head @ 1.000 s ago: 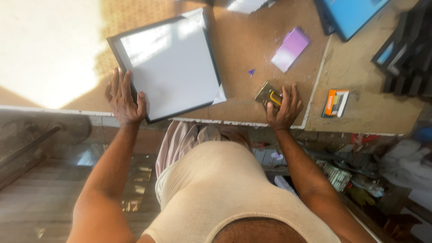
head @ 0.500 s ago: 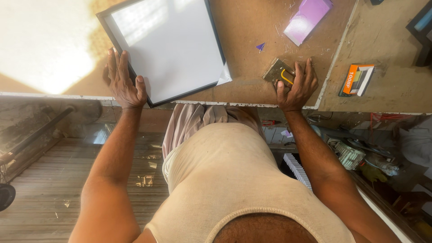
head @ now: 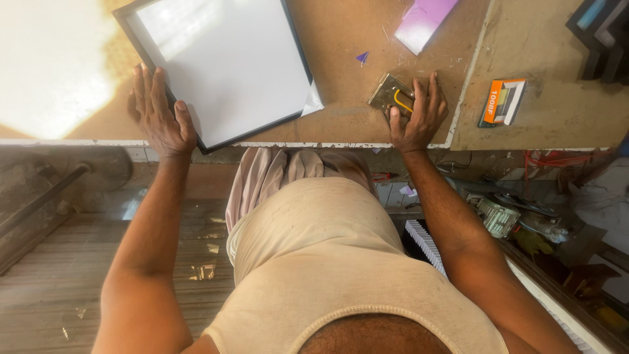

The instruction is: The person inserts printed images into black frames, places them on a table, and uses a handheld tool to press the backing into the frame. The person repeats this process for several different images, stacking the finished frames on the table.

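Brown workbench [head: 347, 98] carries black-framed board [head: 223, 62], purple sheet [head: 422, 19], orange box [head: 501, 101].

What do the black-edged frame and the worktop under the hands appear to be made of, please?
Frame: thin matte black border, probably wood or plastic, around a smooth white panel whose soft sheen suggests glass or glossy board. Worktop: brown, dull and fibrous-looking with scuffs and scratches, likely hardboard or fibreboard; its front edge shows chipped white paint.

A flat purple paper sheet [head: 424, 21] lies near the top edge of the brown wooden worktable [head: 347, 72]. A tiny purple paper scrap [head: 362, 58] lies just below it. An orange and white small box [head: 502, 101] lies on the lighter board to the right. Dark frame pieces [head: 599, 36] are stacked in the far right corner. Under the table lies a wooden plank floor [head: 72, 275].
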